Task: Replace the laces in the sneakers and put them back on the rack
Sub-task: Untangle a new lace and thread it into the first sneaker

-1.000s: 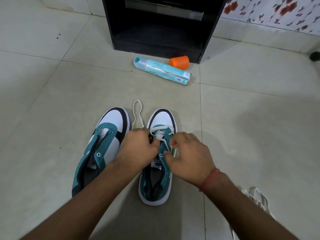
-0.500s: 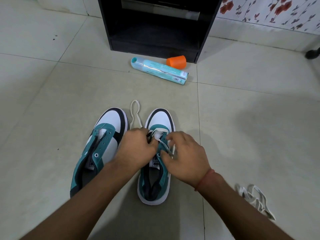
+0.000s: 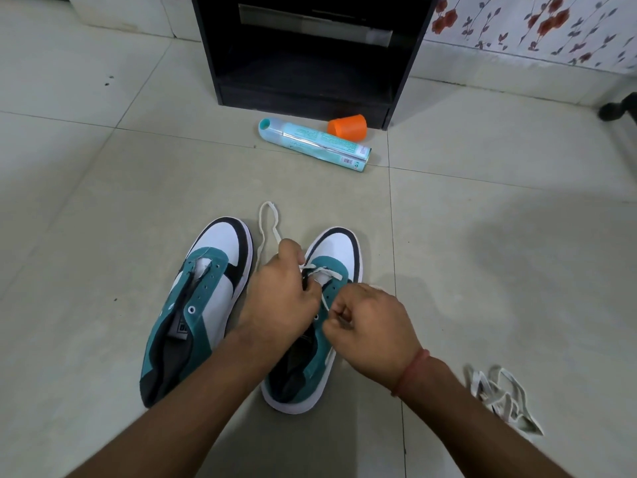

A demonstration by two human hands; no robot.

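- Your left hand (image 3: 281, 294) sits over the inner side of the right-hand sneaker (image 3: 310, 326), its fingers curled in and pinching the white lace (image 3: 319, 270) at the lowest eyelets, most likely to keep the threaded part from slipping back out.
- Your right hand (image 3: 370, 327) is drawn back toward the tongue, fingers closed in a pinch on a strand of that same lace, which runs taut up to the eyelets; judging by that line, you are pulling the end through to take up slack.
- Only the first crossing near the toe is laced; the eyelets further up the teal panel are bare, so this shoe looks early in its lacing.
- The lace's free length loops out onto the floor (image 3: 103, 236) between the two toes, out from under your hands.
- The left-hand sneaker (image 3: 200, 305) lies just beside the other, with no lace in its eyelets and its tongue slumped inside. It appears to be waiting its turn.
- A loose bundle of pale laces (image 3: 499, 395) lies on the floor by your right forearm, within reach; whether these are the old ones or the spare you cannot tell from here.
- The black rack (image 3: 310, 63) stands against the wall ahead, its lower shelf open, well apart from the shoes.
- A teal spray can (image 3: 313, 144) lies on its side in front of the rack, with an orange cap (image 3: 347, 126) just behind it.
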